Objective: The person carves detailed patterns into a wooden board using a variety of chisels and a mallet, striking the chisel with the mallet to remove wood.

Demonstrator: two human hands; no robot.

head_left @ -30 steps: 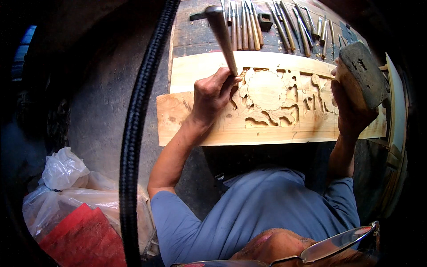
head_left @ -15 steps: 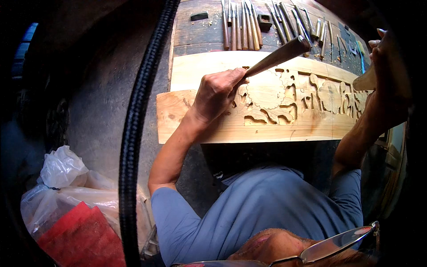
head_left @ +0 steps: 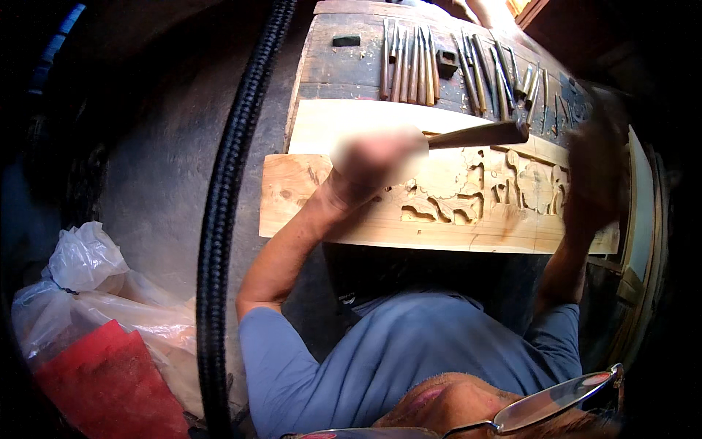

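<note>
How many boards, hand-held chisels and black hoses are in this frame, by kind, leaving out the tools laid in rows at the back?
Wooden boards: 2, the carved panel and the plain board behind it
Chisel gripped in the left hand: 1
Black hose: 1
Total: 4

Packages: one crumpled clear plastic bag (head_left: 88, 293), lower left on the floor; one flat red package (head_left: 110, 388) lying against it. Labels, signs, screens: none.
</note>
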